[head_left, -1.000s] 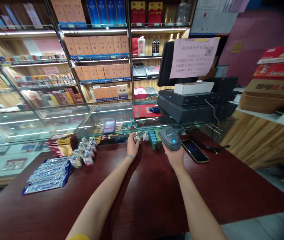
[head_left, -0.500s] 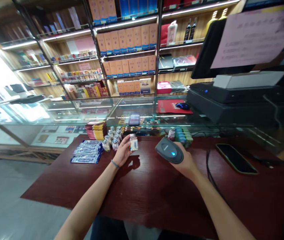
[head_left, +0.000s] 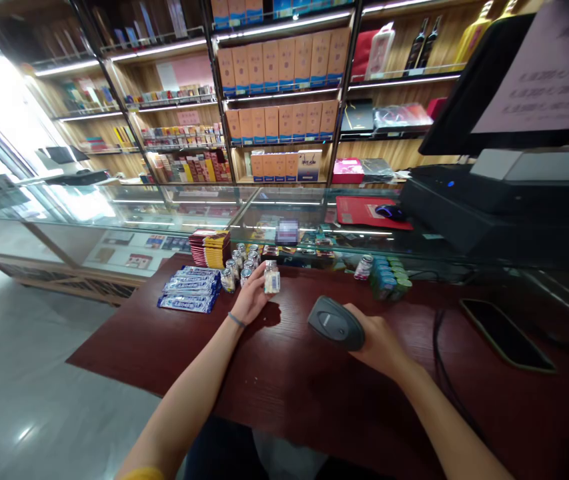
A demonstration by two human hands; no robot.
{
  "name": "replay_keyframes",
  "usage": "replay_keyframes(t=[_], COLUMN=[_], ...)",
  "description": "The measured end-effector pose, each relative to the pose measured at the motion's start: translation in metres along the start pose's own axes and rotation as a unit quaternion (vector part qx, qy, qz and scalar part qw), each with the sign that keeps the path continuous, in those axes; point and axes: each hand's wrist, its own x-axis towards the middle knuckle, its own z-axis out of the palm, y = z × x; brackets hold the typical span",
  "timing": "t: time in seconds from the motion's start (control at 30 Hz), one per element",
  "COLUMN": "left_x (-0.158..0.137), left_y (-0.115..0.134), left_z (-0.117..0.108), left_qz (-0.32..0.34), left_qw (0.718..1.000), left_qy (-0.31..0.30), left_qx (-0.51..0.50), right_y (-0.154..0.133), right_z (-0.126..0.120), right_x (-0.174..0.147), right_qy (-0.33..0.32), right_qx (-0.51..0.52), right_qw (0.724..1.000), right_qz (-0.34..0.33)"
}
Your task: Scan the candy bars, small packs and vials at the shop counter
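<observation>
Raised just above the dark red table (head_left: 264, 373), my left hand (head_left: 253, 297) grips a small clear bottle (head_left: 271, 279) with a barcode label turned to the right. My right hand (head_left: 377, 337) is wrapped round a black barcode scanner (head_left: 335, 323), its head pointing left toward the bottle. The scanner shows no blue light. Behind my left hand stand several similar small bottles (head_left: 229, 280) in a group. Beyond my right hand, one more bottle (head_left: 363, 267) with a pinkish label stands next to several green-and-blue containers (head_left: 389, 279).
Blue-and-white packets (head_left: 189, 290) lie at the left, before a stack of red-and-yellow packs (head_left: 210, 249). A phone (head_left: 507, 333) and a black cable (head_left: 438, 360) are at the right. The glass counter (head_left: 244, 217) bounds the table's back; a monitor (head_left: 469, 87) stands at the right.
The view has shifted left, so most things appear further right. The scanner has moved slightly toward the left hand and its blue light has gone out. Both hands keep their hold.
</observation>
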Motion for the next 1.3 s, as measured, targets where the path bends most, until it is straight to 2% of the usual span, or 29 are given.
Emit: replay_keyframes(t=[0.1,0.3,0.4,0.5,0.6,0.67,0.8,0.87,1.07,1.3], left_x=[-0.006,-0.013,-0.012,-0.013,-0.023,-0.035,-0.058,-0.064,-0.066,-0.065], left_y=[0.003,0.017,0.035,0.057,0.075,0.08,0.07,0.06,0.044,0.038], left_z=[0.002,0.014,0.016,0.005,-0.02,-0.041,-0.08,-0.092,-0.105,-0.107], left_qz=[-0.029,-0.021,0.023,0.109,0.196,0.23,0.232,0.213,0.195,0.201], left_qw=[0.999,0.999,1.0,0.99,0.962,0.936,0.885,0.872,0.845,0.795], left_qy=[-0.005,-0.03,-0.008,0.05,0.111,0.147,0.212,0.218,0.187,0.167], left_qx=[-0.042,-0.022,0.006,0.068,0.157,0.221,0.343,0.383,0.461,0.548], right_y=[0.001,0.009,0.015,0.021,0.027,0.029,0.031,0.031,0.025,0.022], right_z=[0.0,0.0,-0.001,-0.001,0.001,0.003,0.005,0.005,0.003,0.006], right_x=[0.0,0.0,0.0,-0.002,-0.003,-0.003,-0.002,-0.002,0.0,0.0], right_qy=[0.005,0.037,0.053,0.076,0.095,0.1,0.108,0.102,0.09,0.095], right_qx=[0.004,-0.009,-0.01,-0.023,-0.031,-0.029,-0.036,-0.038,-0.049,-0.059], right_qw=[1.0,0.999,0.998,0.996,0.994,0.994,0.993,0.994,0.995,0.993], right_qz=[0.012,0.025,0.028,0.032,0.036,0.035,0.03,0.027,0.018,0.025])
